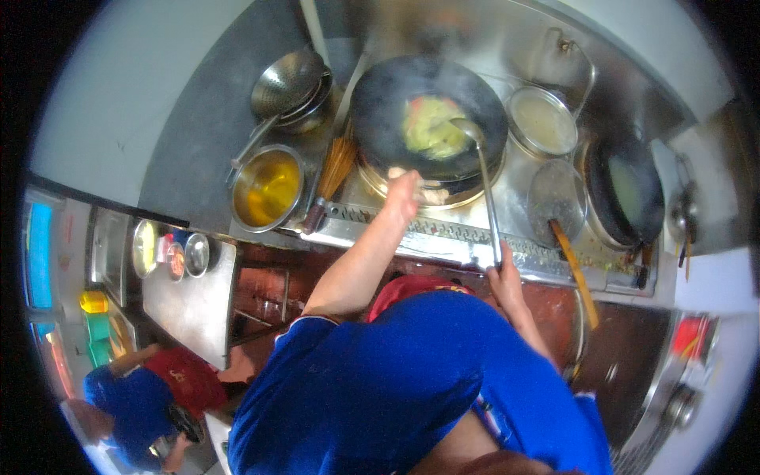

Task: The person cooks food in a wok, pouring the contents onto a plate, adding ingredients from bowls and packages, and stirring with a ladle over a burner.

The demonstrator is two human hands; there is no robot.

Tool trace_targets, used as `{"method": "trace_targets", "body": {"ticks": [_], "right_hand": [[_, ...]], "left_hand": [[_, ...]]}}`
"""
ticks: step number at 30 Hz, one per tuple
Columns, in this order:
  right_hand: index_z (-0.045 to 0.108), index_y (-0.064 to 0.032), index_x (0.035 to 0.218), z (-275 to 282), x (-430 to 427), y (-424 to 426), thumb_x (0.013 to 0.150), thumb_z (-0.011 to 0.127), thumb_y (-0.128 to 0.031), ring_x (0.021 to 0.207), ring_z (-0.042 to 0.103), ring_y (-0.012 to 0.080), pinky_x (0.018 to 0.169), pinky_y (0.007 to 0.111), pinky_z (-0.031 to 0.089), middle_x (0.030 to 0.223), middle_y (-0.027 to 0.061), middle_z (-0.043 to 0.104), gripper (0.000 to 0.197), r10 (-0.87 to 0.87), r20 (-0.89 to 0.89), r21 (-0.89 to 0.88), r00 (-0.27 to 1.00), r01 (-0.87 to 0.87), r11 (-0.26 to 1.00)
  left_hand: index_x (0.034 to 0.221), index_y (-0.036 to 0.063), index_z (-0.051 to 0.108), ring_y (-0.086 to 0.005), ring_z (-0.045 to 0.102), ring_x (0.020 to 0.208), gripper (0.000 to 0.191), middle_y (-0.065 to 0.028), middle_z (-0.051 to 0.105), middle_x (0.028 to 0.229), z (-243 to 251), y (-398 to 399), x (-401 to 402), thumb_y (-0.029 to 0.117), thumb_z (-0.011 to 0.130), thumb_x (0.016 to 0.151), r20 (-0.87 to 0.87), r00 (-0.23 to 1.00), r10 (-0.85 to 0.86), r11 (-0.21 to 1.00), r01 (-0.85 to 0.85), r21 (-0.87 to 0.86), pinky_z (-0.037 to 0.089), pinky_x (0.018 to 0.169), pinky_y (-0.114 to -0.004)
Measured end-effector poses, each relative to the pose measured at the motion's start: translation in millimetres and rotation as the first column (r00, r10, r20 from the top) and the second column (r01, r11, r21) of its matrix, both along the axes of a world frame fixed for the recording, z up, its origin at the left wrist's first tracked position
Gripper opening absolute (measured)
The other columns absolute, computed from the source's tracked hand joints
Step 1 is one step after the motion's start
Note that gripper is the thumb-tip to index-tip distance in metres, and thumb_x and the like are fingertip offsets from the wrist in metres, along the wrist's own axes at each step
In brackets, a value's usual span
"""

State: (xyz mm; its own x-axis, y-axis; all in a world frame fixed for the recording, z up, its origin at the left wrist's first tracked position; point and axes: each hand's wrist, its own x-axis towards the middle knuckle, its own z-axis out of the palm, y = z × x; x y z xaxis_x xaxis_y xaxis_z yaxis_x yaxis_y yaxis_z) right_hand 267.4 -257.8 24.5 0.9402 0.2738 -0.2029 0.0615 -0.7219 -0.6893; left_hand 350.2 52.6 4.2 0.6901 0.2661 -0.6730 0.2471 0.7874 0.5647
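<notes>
A black wok (380,113) sits tilted on the burner ring of a steel stove, with steam above it. In it lies a mass of pale green food (436,127) with some red pieces. My left hand (405,189) is closed at the wok's near rim, with a pale cloth (434,195) bunched under the fingers; the hold is partly hidden. My right hand (506,276) grips the handle end of a long steel ladle (488,199), whose bowl rests in the food.
Left of the wok are a brown bristle brush (337,169), a bowl of yellow oil (267,189) and a perforated strainer (288,83). To the right stand a pot of cloudy liquid (543,122), a wooden-handled skimmer (557,199) and a second wok (626,190). Another person (139,404) works behind, lower left.
</notes>
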Motion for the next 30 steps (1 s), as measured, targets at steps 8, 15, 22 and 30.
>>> {"method": "trace_targets", "body": {"ticks": [8,15,22,30], "right_hand": [[0.028,-0.0079,0.146,38.1,-15.3,15.2,0.090,0.058,-0.009,0.108,0.060,0.0443,0.088,0.045,0.048,0.113,0.0318,0.060,0.064,-0.056,-0.170,-0.020,0.984,0.054,0.998],[0.027,-0.0083,0.147,9.8,-10.9,3.3,0.092,0.056,-0.008,0.110,0.060,0.0434,0.090,0.044,0.048,0.118,0.0315,0.058,0.061,-0.042,-0.232,-0.034,0.972,0.035,0.999],[0.025,-0.0086,0.148,-8.9,1.2,-7.5,0.091,0.055,-0.007,0.107,0.061,0.0439,0.089,0.044,0.048,0.115,0.0318,0.059,0.065,0.002,-0.164,-0.056,0.986,-0.011,0.998],[0.034,-0.0045,0.145,16.4,23.5,-11.4,0.087,0.058,-0.008,0.106,0.061,0.0373,0.092,0.040,0.047,0.117,0.0287,0.060,0.063,-0.016,-0.152,0.088,0.988,0.030,0.996]], "left_hand": [[0.099,0.0065,0.058,-0.0258,0.056,0.085,0.017,-0.0099,0.057,0.092,-6.4,-11.6,-22.1,0.017,0.061,0.085,0.084,0.996,0.016,0.997,-0.022,0.075,0.049,0.070,-0.041],[0.106,-0.0007,0.054,-0.0258,0.055,0.085,0.023,-0.0133,0.056,0.098,11.4,-11.8,-28.2,0.010,0.059,0.086,0.053,0.998,0.015,0.997,-0.020,0.080,0.049,0.069,-0.042],[0.114,0.0069,0.053,-0.0273,0.053,0.102,0.032,-0.0103,0.054,0.115,-0.3,-3.5,-1.8,0.021,0.063,0.086,-0.009,1.000,-0.007,0.998,0.007,0.061,0.043,0.091,-0.048],[0.106,0.0132,0.058,-0.0217,0.057,0.096,0.023,-0.0041,0.061,0.103,-21.3,12.9,13.6,0.021,0.062,0.085,-0.069,0.995,-0.077,0.993,0.083,0.088,0.045,0.074,-0.041]]}}
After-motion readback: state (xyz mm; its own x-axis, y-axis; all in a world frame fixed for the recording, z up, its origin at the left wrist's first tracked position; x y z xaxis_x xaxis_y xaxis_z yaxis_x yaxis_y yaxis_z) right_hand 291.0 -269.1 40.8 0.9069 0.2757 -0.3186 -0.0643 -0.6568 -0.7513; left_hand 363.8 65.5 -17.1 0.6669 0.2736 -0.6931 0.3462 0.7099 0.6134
